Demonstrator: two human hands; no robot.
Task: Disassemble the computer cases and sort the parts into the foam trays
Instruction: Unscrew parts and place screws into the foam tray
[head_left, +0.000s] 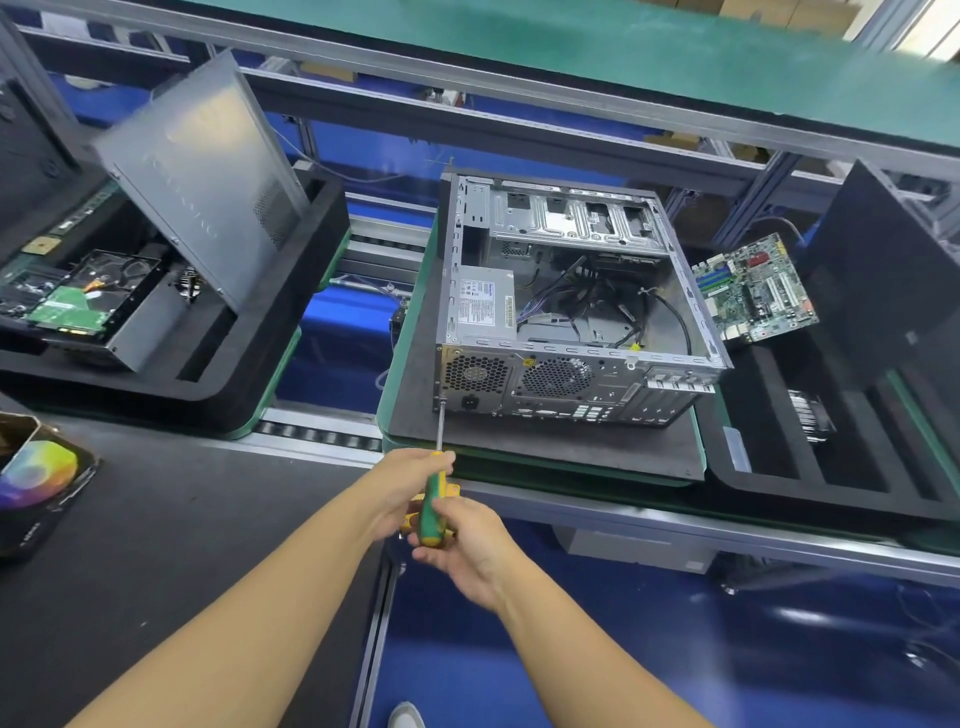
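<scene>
An open grey computer case (571, 384) lies on its side on a dark pad, its rear panel toward me, with a power supply (485, 304) and loose cables inside. A green-and-yellow screwdriver (434, 499) points at the rear panel's lower left corner, its tip at a screw there. My left hand (402, 483) grips the upper part of the handle. My right hand (467, 545) grips the handle's end. A black foam tray (270, 332) on the left holds a hard drive (98, 296) and a leaning side panel (202, 176). A motherboard (753, 288) leans in the right foam tray (727, 457).
A dark workbench (171, 519) on my left carries a box with a colourful print (36, 483). A black panel (893, 270) stands in the right tray. A green shelf (571, 52) runs across overhead. Roller conveyor rails (322, 439) pass under the trays. Blue floor lies below.
</scene>
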